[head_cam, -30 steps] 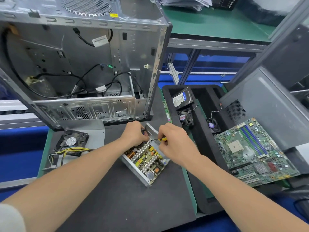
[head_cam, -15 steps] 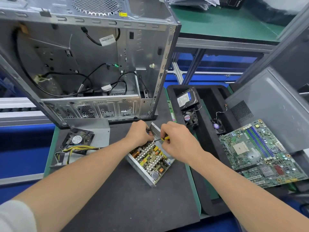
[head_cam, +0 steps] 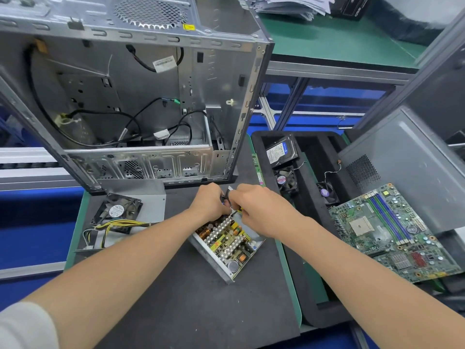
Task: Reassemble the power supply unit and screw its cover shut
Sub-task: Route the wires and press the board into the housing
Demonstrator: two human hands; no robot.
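Power supply unit: one power supply unit (head_cam: 226, 244), lid off and circuit board bare, lying askew on the dark mat (head_cam: 191, 306) just in front of the open computer case (head_cam: 141, 96).
Cover: one grey metal cover (head_cam: 151, 200) left of the unit and apart from it, carrying a fan (head_cam: 118, 212) and a bundle of yellow cables (head_cam: 120, 225).
Fans: three in all, counting the one on the cover and two small fans (head_cam: 285, 178) in the black foam tray (head_cam: 307, 187).
Other parts: one hard drive (head_cam: 280, 151) in the tray's far corner, and one motherboard (head_cam: 392, 230) lying at the right.
Hidden: both hands cover the unit's far end. A black piece between them cannot be identified. Where the tool's tip lands cannot be seen.
Left hand: the left hand (head_cam: 208, 204) shows its back, with fingers curled down over the unit's far corner, gripping it.
Right hand: the right hand (head_cam: 254, 210) has its fingers bunched, pinching a small yellow-handled screwdriver (head_cam: 237, 211), which is mostly covered and points toward the left hand.
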